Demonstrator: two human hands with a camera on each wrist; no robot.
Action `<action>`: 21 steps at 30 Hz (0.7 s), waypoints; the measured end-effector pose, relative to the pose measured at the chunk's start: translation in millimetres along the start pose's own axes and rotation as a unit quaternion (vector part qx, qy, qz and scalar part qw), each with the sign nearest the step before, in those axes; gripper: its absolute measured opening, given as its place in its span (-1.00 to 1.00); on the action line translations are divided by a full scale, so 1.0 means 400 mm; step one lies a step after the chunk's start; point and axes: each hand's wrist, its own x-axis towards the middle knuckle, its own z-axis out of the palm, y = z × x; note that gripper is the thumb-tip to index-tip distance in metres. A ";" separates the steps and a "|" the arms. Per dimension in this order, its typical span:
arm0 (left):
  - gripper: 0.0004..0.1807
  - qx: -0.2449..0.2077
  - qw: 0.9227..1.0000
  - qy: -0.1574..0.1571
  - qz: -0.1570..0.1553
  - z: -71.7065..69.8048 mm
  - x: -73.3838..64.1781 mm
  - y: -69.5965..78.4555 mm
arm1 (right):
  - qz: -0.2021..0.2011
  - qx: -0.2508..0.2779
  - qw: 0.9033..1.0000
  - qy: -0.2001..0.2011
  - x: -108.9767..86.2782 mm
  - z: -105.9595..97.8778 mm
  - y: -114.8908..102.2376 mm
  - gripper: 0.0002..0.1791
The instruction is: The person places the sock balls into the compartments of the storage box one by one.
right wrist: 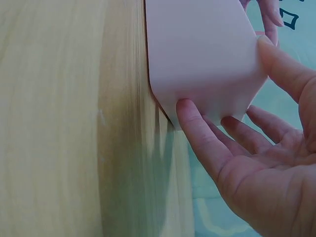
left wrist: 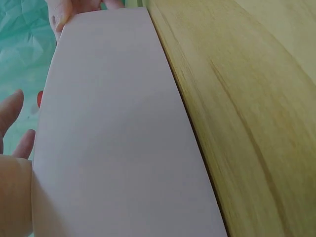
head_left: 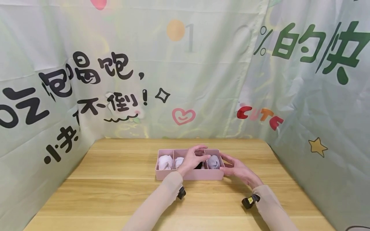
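Observation:
A long pink divided box (head_left: 170, 175) sits on the wooden table. In its left end compartment is a white bundle of balled-up cloth (head_left: 165, 162). Another white bundle (head_left: 178, 161) lies beside it, partly covered by my left hand (head_left: 193, 159). That hand reaches over the box's middle, thumb and fingers spread apart, nothing seen between them. Below its thumb shows something black (head_left: 199, 165). A grey cloth bundle (head_left: 214, 162) fills the right end compartment. My right hand (head_left: 239, 170) touches the box's right end with fairly straight fingers, its thumb (right wrist: 276, 61) at the rim.
Printed fabric curtains (head_left: 185, 73) surround the wooden table (head_left: 115, 192) at the back and both sides. Each wrist carries a small black camera, one on the left (head_left: 181, 193) and one on the right (head_left: 250, 201).

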 end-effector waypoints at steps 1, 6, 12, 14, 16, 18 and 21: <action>-0.55 0.005 1.000 0.001 0.001 -0.002 0.000 -0.002 | 0.000 0.000 1.000 0.001 0.001 0.000 0.000 -0.12; -0.58 0.015 1.000 0.004 0.011 -0.016 -0.004 -0.011 | -0.004 0.000 1.000 -0.005 0.003 0.003 0.000 -0.12; -0.59 -0.022 0.999 0.011 0.023 -0.036 -0.022 0.002 | -0.003 -0.005 1.000 -0.002 0.003 0.001 -0.001 -0.12; -0.60 -0.031 0.999 0.012 0.027 -0.045 -0.025 0.003 | -0.003 -0.008 1.000 0.000 0.001 -0.001 0.000 -0.12; -0.60 -0.035 0.999 0.015 0.033 -0.056 -0.025 -0.007 | -0.004 -0.012 1.000 0.001 -0.003 -0.004 0.002 -0.12; -0.61 -0.031 0.999 0.018 0.035 -0.068 -0.030 -0.006 | -0.002 -0.018 1.000 0.001 -0.008 -0.007 0.002 -0.13; -0.61 -0.026 0.999 0.024 0.038 -0.086 -0.038 -0.005 | 0.001 -0.017 1.000 0.008 -0.012 -0.008 -0.001 -0.13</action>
